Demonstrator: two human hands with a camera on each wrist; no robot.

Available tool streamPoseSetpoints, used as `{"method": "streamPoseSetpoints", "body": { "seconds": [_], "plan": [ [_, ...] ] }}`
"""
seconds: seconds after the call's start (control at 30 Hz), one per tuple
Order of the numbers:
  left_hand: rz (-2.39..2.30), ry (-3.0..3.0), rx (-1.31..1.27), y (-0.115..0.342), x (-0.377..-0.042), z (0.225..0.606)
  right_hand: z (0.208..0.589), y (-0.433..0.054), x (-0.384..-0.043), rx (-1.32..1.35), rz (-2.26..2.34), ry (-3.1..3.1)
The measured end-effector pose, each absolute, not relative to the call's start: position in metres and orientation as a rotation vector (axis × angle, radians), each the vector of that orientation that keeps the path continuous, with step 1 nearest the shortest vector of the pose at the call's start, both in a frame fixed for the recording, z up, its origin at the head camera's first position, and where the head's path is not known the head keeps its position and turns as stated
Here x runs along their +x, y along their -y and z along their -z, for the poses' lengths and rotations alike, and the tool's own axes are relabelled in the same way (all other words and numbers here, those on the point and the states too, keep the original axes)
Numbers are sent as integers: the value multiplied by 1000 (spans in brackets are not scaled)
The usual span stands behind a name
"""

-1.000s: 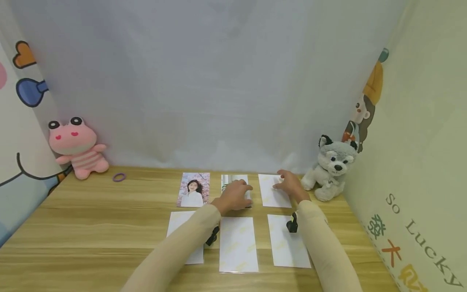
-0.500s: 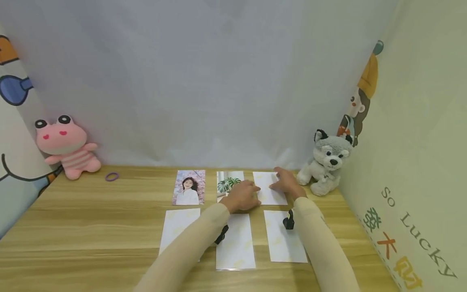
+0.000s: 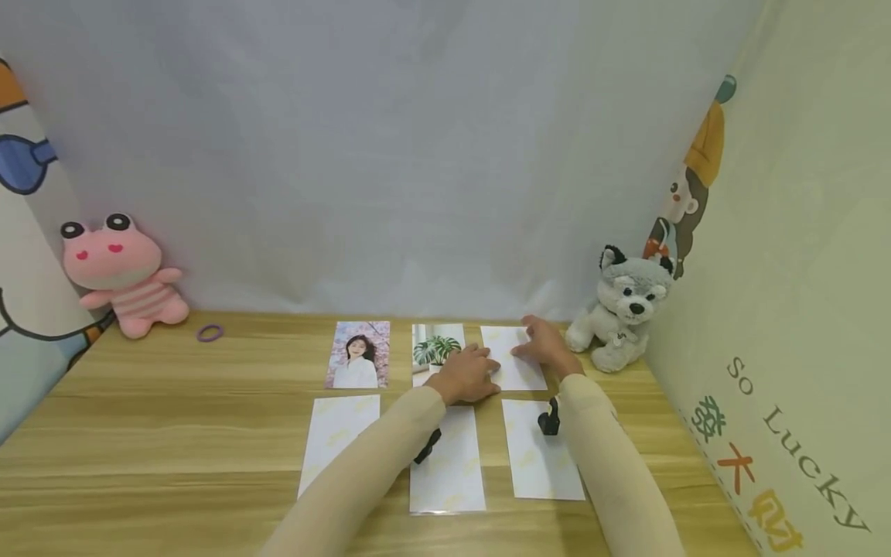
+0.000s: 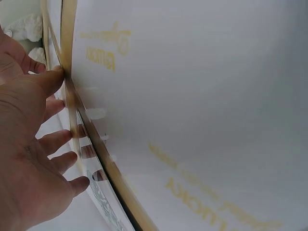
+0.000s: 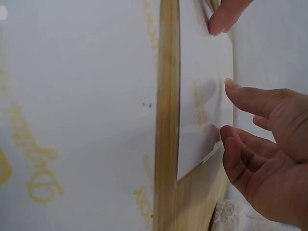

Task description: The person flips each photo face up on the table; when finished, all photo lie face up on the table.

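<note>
At far left sits a pink toy point(image 3: 118, 271), then a purple ring point(image 3: 209, 333) and a portrait point(image 3: 358, 356). The left hand point(image 3: 468, 376), fingers spread and holding nothing, is over the plant photo point(image 3: 435, 344). The right hand point(image 3: 546, 346), thumb and fingers parted, ungripping, is at the far white card's point(image 3: 500, 352) right edge.

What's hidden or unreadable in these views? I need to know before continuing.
Head view: plant photo's lower right part, behind the left hand.
Head view: near left white card's lower right part, under the left sleeve.
Left wrist view: yellow lettering, partly too blurred to read.
Right wrist view: toy dog, mostly cut off by the bottom edge.
</note>
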State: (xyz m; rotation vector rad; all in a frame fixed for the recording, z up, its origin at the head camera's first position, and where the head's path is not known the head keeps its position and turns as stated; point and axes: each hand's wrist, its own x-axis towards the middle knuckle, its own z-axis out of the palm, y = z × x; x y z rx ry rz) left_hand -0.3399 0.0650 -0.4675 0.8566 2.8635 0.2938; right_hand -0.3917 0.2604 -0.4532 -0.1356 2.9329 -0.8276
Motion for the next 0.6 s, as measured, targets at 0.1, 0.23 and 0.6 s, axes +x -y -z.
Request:
{"method": "streamPoseSetpoints", "body": {
  "seconds": [0.1, 0.23, 0.6],
  "plan": [
    [-306, -2850, 850, -65, -340, 466, 451, -260, -392, -95, 854, -2920],
    [-329, -2844, 843, -64, -341, 466, 450, -259, -396, -37, 871, -2858],
    [-361, -2844, 838, -65, -340, 466, 454, -264, -406, -60, 963, -2791]
  ]
}}
